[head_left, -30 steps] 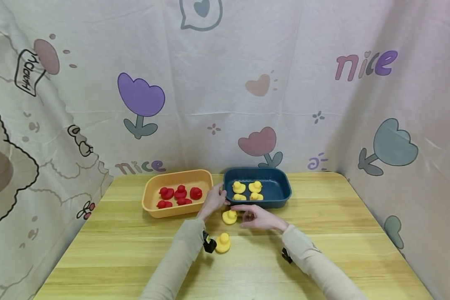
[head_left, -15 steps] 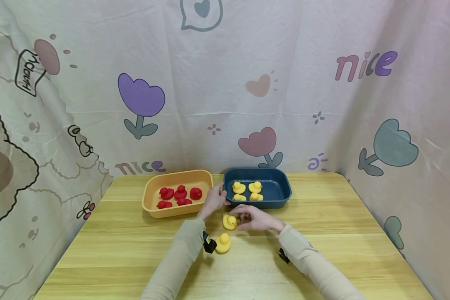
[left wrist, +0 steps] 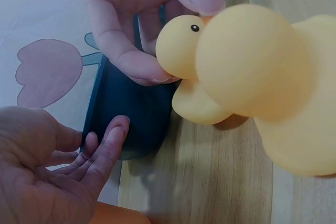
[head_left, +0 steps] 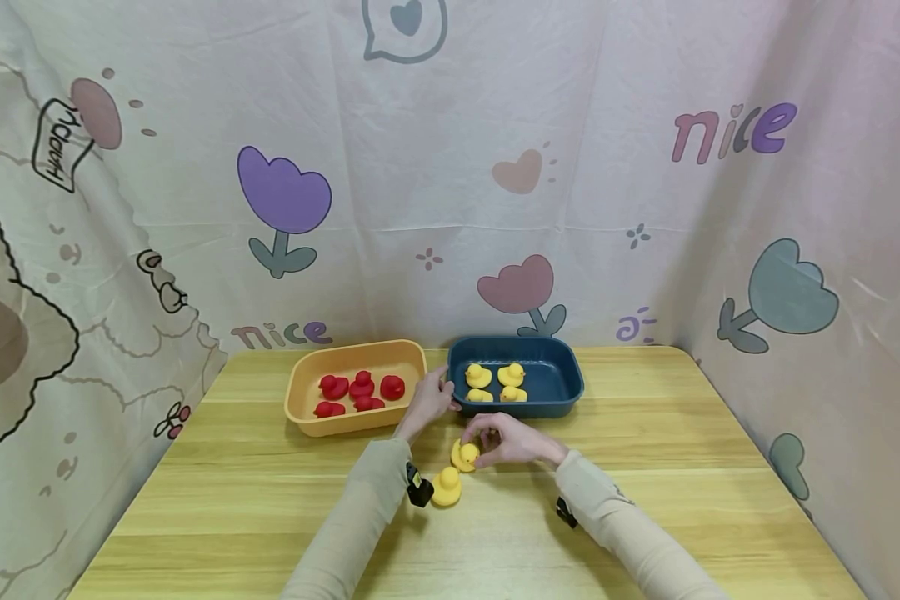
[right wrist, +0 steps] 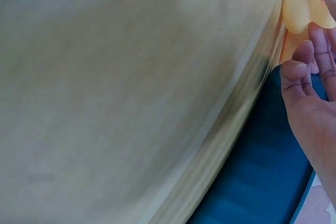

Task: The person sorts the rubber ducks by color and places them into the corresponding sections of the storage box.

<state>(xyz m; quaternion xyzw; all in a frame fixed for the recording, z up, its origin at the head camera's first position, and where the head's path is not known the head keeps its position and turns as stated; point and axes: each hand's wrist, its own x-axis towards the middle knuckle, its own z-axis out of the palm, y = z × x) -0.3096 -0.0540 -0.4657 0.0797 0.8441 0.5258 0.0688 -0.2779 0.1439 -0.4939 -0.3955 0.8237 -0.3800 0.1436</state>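
My right hand [head_left: 512,437] pinches a yellow rubber duck [head_left: 465,456] between thumb and fingers, low over the table in front of the blue bin [head_left: 562,408]. In the left wrist view, the thumb and a finger of that hand are at the head of the duck [left wrist: 177,48]. My left hand [head_left: 429,396] holds the left side of the blue bin, its thumb and fingers at the wall. A second yellow duck [head_left: 446,487] sits on the table beside my left wrist. Several yellow ducks [head_left: 512,375] stand inside the blue bin.
An orange bin [head_left: 307,425] with several red ducks [head_left: 392,387] stands left of the blue bin. A patterned cloth [head_left: 420,167] hangs behind the wooden table [head_left: 682,467]. A small black device [head_left: 418,486] is strapped to my left wrist.
My right hand has closed on the yellow duck, which has turned and shifted toward me and slightly right, nearer the second duck. My left hand stays at the blue bin.
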